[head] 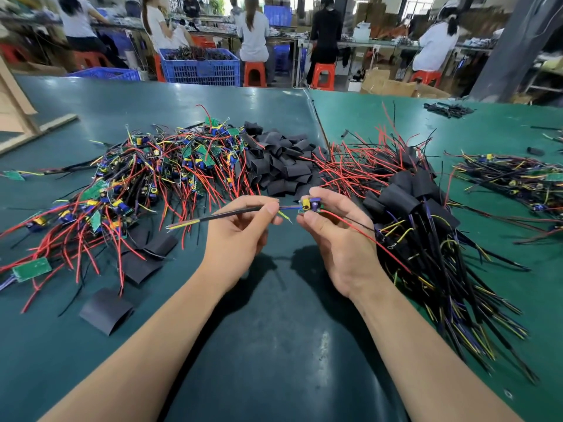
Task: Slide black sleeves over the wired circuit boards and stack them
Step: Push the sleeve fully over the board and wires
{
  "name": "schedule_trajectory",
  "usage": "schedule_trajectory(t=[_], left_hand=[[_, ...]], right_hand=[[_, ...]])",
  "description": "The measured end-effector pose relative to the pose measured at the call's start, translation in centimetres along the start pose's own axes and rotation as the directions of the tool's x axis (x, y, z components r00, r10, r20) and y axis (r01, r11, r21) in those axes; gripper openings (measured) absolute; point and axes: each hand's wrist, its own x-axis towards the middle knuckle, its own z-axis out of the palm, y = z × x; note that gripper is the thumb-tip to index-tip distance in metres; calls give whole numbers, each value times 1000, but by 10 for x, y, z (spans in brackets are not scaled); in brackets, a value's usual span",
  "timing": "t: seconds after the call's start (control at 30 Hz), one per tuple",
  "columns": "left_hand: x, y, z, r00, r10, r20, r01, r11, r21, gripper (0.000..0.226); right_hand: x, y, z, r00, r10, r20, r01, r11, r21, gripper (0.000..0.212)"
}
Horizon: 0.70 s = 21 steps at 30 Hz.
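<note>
Both bare forearms reached in from the bottom edge over the dark green desk (274,345). Left hand (240,236) pinched a thin black-jacketed wire bundle (231,215) between thumb and curled fingers, its yellow and red ends sticking out to the left. Right hand (338,236) pinched a small circuit board (309,206) with blue and yellow parts between thumb and fingertips, held above the desk between the two hands; the bundle ran straight into it. A red wire (365,237) trailed from the board down to the right. No sleeve on this board.

Loose flat black sleeves (106,310) lay on the desk at near left. Further left, a tangled pile of unsleeved boards (146,178) with red, black and yellow wires. Behind the hands, a heap of black sleeves (283,166). At right, a stack of sleeved boards (405,196), wires fanning toward the near right. Another wire pile (511,178) at far right. Far back: blue crates (199,67), orange stools (255,74), seated workers (253,35) at benches.
</note>
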Motion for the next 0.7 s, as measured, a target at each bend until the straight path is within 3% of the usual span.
schedule_trajectory(t=[0.17, 0.27, 0.3, 0.37, 0.43, 0.47, 0.6, 0.7], left_hand=[[4, 1, -5, 990, -133, -56, 122, 977, -173, 17], [4, 2, -8, 984, -180, 19, 179, 953, -245, 26], [2, 2, -7, 984, -173, 49, 179, 959, -220, 28], [-1, 1, -6, 984, -150, 95, 162, 979, -128, 29], [-3, 1, -7, 987, -116, 113, 116, 993, 6, 31], [-3, 1, -8, 989, -94, 115, 86, 993, 75, 35], [12, 0, -9, 991, -38, 128, -14, 925, 380, 37], [44, 2, -4, 967, 64, 245, -226, 655, 721, 15]], right_hand=[[-8, 0, 1, 990, 10, 143, 6, 994, -112, 30], [-11, -5, 3, 973, 181, 142, -177, 983, -37, 27], [-12, -7, 3, 949, 284, 138, -280, 959, -47, 35], [-13, -10, 0, 865, 472, 169, -437, 875, -207, 58], [-18, -11, 0, 808, 527, 263, -434, 835, -338, 48], [-20, -11, -2, 805, 507, 307, -417, 853, -315, 39], [-15, -26, -10, 914, 294, 280, -297, 954, -33, 25], [-9, -43, -21, 973, 119, 196, -149, 977, 151, 26]])
